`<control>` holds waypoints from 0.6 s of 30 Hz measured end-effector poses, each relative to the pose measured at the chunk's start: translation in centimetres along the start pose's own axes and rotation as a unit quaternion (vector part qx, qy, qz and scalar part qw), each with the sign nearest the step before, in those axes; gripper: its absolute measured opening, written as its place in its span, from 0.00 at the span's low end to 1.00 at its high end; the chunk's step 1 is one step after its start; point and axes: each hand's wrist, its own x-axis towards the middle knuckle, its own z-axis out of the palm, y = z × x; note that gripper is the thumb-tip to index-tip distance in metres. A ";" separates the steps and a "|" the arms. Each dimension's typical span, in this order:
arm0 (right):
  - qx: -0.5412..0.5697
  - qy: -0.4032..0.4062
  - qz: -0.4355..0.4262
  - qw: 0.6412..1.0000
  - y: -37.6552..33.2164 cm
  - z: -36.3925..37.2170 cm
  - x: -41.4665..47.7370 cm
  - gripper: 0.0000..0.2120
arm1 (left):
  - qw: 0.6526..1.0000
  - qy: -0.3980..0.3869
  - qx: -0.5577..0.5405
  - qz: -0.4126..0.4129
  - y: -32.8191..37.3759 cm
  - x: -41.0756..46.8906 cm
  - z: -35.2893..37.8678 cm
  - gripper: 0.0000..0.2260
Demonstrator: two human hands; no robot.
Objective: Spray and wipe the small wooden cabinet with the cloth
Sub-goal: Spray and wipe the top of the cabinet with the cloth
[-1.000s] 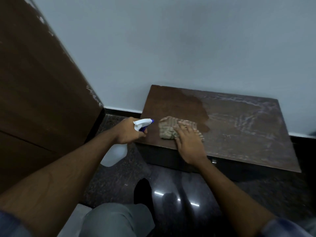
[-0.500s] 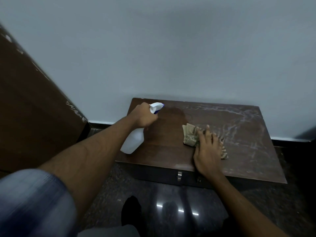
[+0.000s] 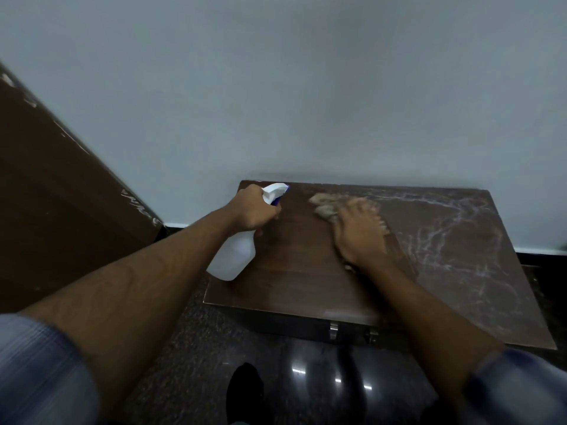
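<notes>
A small dark wooden cabinet [image 3: 300, 283] stands low against the wall. Its left part looks dark and wiped; its right part carries whitish streaks. My right hand [image 3: 357, 231] lies flat on a beige cloth [image 3: 323, 205] near the back edge of the top, covering most of it. My left hand [image 3: 253, 210] grips the neck of a white spray bottle [image 3: 234, 256] with a white and blue nozzle, held over the cabinet's left side, nozzle pointing right.
A pale wall [image 3: 306, 87] rises directly behind the cabinet. A large dark brown wooden panel [image 3: 55, 194] stands on the left. The floor [image 3: 184, 348] is dark polished stone. Two metal fittings [image 3: 334, 329] sit on the cabinet's front face.
My right hand has slid the cloth away from me toward the cabinet's back edge. The left hand with the bottle has come up over the top's left side. The view has shifted.
</notes>
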 end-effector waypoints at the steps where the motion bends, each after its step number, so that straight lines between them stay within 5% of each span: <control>1: 0.001 0.023 0.059 0.998 1.4 -0.1 0.5 0.24 | 1.000 0.002 0.000 0.004 -0.4 0.1 -0.2 0.19; 4: 0.023 0.010 0.099 0.995 0.1 0.4 3.7 0.25 | 1.000 0.004 0.004 0.016 -1.3 0.1 -0.7 0.15; 9: 0.041 -0.086 -0.115 0.989 -8.4 1.7 6.6 0.23 | 1.000 0.003 0.005 0.017 -1.7 0.1 -0.5 0.13; 12: 0.050 -0.074 -0.189 0.978 -7.2 1.8 3.6 0.22 | 1.000 -0.010 -0.008 0.011 -1.6 0.3 -0.4 0.15; 15: 0.040 0.005 -0.068 0.997 -3.3 1.2 3.8 0.22 | 1.000 -0.024 -0.009 0.013 -1.8 0.3 -0.4 0.10; 18: 0.045 -0.049 -0.037 0.997 -5.5 0.6 6.3 0.21 | 0.999 -0.026 0.005 0.026 -1.5 0.4 0.1 0.10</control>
